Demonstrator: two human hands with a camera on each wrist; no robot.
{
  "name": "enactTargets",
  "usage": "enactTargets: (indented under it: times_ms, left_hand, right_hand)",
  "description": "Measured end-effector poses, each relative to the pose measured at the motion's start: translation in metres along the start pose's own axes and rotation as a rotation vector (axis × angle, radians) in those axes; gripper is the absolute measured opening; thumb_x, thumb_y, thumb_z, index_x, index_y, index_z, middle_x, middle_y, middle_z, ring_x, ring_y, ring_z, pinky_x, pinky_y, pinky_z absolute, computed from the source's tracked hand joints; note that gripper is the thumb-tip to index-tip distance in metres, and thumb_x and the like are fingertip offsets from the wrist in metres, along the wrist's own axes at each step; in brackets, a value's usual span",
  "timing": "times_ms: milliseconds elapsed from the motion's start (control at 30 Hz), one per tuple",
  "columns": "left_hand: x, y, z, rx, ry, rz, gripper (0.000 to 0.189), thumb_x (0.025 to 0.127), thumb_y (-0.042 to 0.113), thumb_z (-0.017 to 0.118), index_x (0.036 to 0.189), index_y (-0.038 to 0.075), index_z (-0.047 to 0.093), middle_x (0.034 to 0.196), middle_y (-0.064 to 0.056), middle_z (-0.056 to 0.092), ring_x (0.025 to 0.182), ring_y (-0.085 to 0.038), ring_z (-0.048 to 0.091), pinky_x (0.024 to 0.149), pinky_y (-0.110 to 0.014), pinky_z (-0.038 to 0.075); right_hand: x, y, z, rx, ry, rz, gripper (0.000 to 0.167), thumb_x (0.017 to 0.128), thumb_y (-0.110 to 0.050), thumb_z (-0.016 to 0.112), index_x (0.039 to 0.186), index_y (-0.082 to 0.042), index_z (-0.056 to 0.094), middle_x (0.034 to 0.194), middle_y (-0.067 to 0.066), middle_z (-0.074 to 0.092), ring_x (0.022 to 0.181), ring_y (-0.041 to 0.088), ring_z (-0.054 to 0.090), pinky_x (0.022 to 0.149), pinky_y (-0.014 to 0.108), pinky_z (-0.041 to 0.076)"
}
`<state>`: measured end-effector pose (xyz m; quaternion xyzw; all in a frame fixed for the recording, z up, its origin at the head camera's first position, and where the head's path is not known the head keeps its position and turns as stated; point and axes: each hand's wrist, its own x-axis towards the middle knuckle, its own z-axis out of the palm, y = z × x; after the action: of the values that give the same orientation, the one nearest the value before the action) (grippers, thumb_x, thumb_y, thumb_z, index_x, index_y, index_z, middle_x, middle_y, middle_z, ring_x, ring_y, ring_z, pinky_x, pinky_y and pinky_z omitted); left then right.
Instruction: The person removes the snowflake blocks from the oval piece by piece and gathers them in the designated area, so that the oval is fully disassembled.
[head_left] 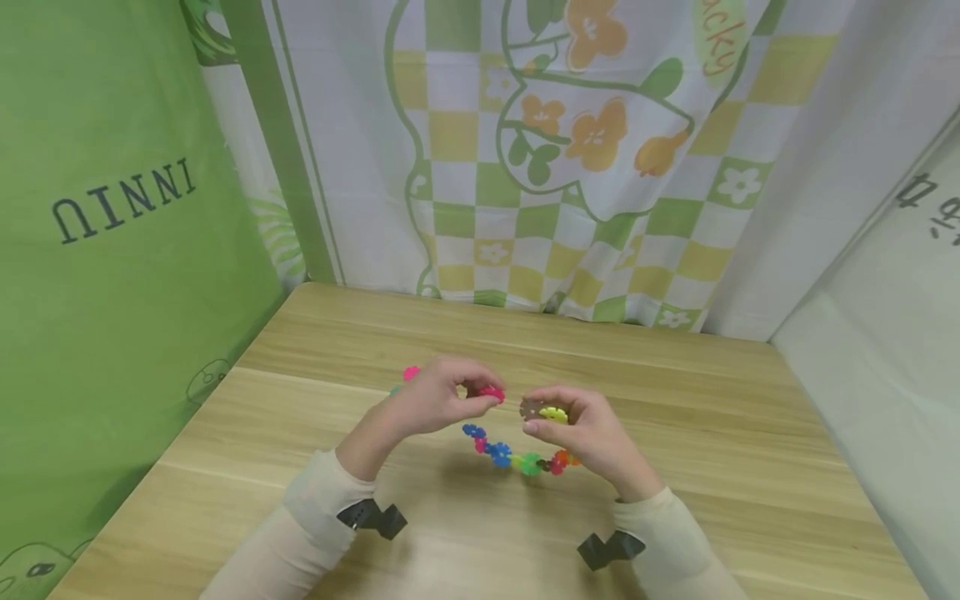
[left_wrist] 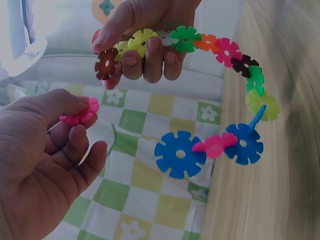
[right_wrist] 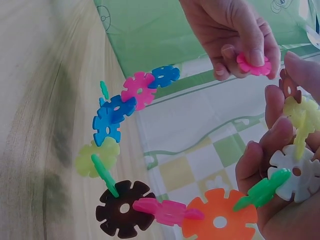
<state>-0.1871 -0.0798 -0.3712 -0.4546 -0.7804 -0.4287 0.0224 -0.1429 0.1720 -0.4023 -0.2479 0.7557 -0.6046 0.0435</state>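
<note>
1. Pinching a loose pink disc (right_wrist: 257, 71) between thumb and forefinger, your left hand (head_left: 427, 400) had its other fingers partly curled.
2. Your right hand (head_left: 588, 421), at about 3 o'clock from your left, gripped a chain of flower-shaped discs (left_wrist: 228, 52), thumb and fingers curled round one end section.
3. That end was a brown disc (left_wrist: 105, 65) jutting out by your right thumb; seen from the head, it lay between 3 and 4 o'clock from the pink disc, near but not touching.
4. Beyond it ran yellow, white, green, orange, pink, near-black, green, yellow and blue pieces, then another pink one and a blue disc (left_wrist: 170, 162) at the free end.
5. In the head view the chain curved below your hands, at about 4 o'clock from the left one.
6. At 11 o'clock from your left hand, a bright pink piece (head_left: 412, 373) and a teal piece (head_left: 395, 390) showed; your hand partly hid them, so whether they were joined could not be told.
7. Your hands worked above a wooden table (head_left: 510, 554), with a checked curtain (head_left: 562, 167) at 12 o'clock from your right hand and a green cloth (head_left: 112, 250) at 10 from your left.
</note>
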Motion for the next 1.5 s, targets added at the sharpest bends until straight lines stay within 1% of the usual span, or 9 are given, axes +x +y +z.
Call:
enactTargets:
  times_ms: [100, 267, 500, 633, 733, 900, 1100, 1300, 1500]
  left_hand:
    - [-0.003, -0.004, -0.002, -0.014, 0.001, -0.035, 0.019, 0.089, 0.004, 0.071, 0.108, 0.004, 0.071, 0.079, 0.005, 0.067, 0.073, -0.005, 0.06, 0.063, -0.03, 0.053]
    - [-0.009, -0.015, -0.006, -0.024, -0.011, -0.142, 0.019, 0.092, 0.01, 0.07, 0.111, 0.008, 0.068, 0.08, 0.001, 0.067, 0.073, -0.01, 0.062, 0.062, -0.03, 0.053]
    - [-0.018, -0.049, -0.003, -0.064, -0.051, -0.304, 0.018, 0.093, 0.014, 0.068, 0.11, 0.005, 0.067, 0.089, -0.003, 0.07, 0.08, -0.027, 0.067, 0.065, -0.03, 0.054]
    - [-0.022, -0.069, 0.001, -0.059, -0.056, -0.358, 0.025, 0.093, 0.014, 0.068, 0.115, 0.001, 0.067, 0.088, 0.001, 0.069, 0.08, -0.025, 0.066, 0.065, -0.03, 0.055]
    - [-0.024, -0.082, 0.006, -0.057, -0.053, -0.394, 0.025, 0.091, 0.012, 0.069, 0.114, 0.001, 0.067, 0.085, 0.003, 0.067, 0.077, -0.021, 0.065, 0.064, -0.029, 0.054]
    - [-0.028, -0.094, 0.011, -0.054, -0.046, -0.457, 0.024, 0.089, 0.012, 0.072, 0.111, 0.004, 0.069, 0.082, 0.003, 0.066, 0.076, -0.017, 0.063, 0.066, -0.03, 0.053]
    - [-0.033, -0.108, 0.014, -0.028, -0.05, -0.477, 0.024, 0.087, 0.015, 0.074, 0.109, 0.006, 0.071, 0.081, 0.003, 0.065, 0.074, -0.013, 0.059, 0.066, -0.029, 0.051]
    - [-0.039, -0.119, 0.014, 0.045, -0.093, -0.465, 0.019, 0.085, 0.011, 0.073, 0.104, 0.006, 0.072, 0.077, 0.004, 0.063, 0.069, -0.01, 0.056, 0.063, -0.026, 0.048]
    - [-0.041, -0.125, 0.012, 0.065, -0.119, -0.48, 0.021, 0.085, 0.011, 0.075, 0.105, 0.007, 0.072, 0.077, 0.005, 0.064, 0.07, -0.01, 0.056, 0.064, -0.027, 0.048]
  right_hand:
    - [-0.001, 0.0, 0.0, 0.01, -0.001, -0.01, 0.024, 0.09, -0.009, 0.072, 0.114, -0.006, 0.068, 0.107, 0.01, 0.069, 0.1, 0.026, 0.065, 0.08, 0.038, 0.057]
    - [-0.002, -0.001, 0.0, 0.013, 0.004, -0.003, 0.026, 0.089, -0.009, 0.073, 0.114, -0.004, 0.068, 0.107, 0.011, 0.068, 0.098, 0.025, 0.066, 0.079, 0.037, 0.057]
    - [-0.004, -0.003, 0.0, 0.014, 0.006, 0.022, 0.027, 0.088, -0.011, 0.074, 0.114, -0.005, 0.068, 0.107, 0.011, 0.068, 0.097, 0.025, 0.066, 0.078, 0.037, 0.057]
    - [-0.004, -0.004, 0.0, 0.01, 0.003, 0.03, 0.026, 0.088, -0.011, 0.074, 0.114, -0.006, 0.068, 0.108, 0.013, 0.067, 0.098, 0.025, 0.066, 0.079, 0.037, 0.057]
    - [-0.005, -0.005, 0.0, 0.01, -0.002, 0.047, 0.027, 0.088, -0.013, 0.074, 0.114, -0.007, 0.068, 0.111, 0.019, 0.066, 0.098, 0.026, 0.066, 0.078, 0.037, 0.057]
    - [-0.006, -0.006, 0.001, 0.008, -0.001, 0.072, 0.028, 0.088, -0.015, 0.075, 0.114, -0.007, 0.068, 0.113, 0.024, 0.064, 0.098, 0.026, 0.066, 0.077, 0.036, 0.058]
    - [-0.006, -0.006, 0.003, 0.006, -0.006, 0.07, 0.027, 0.089, -0.015, 0.074, 0.113, -0.007, 0.068, 0.109, 0.016, 0.066, 0.098, 0.026, 0.066, 0.077, 0.036, 0.058]
    - [-0.006, -0.005, 0.006, 0.005, -0.015, 0.083, 0.028, 0.089, -0.017, 0.074, 0.114, -0.008, 0.068, 0.11, 0.015, 0.066, 0.1, 0.026, 0.065, 0.078, 0.039, 0.057]
    - [-0.005, -0.003, 0.009, 0.016, -0.014, 0.086, 0.028, 0.089, -0.016, 0.074, 0.114, -0.007, 0.068, 0.111, 0.018, 0.066, 0.101, 0.027, 0.065, 0.078, 0.039, 0.057]
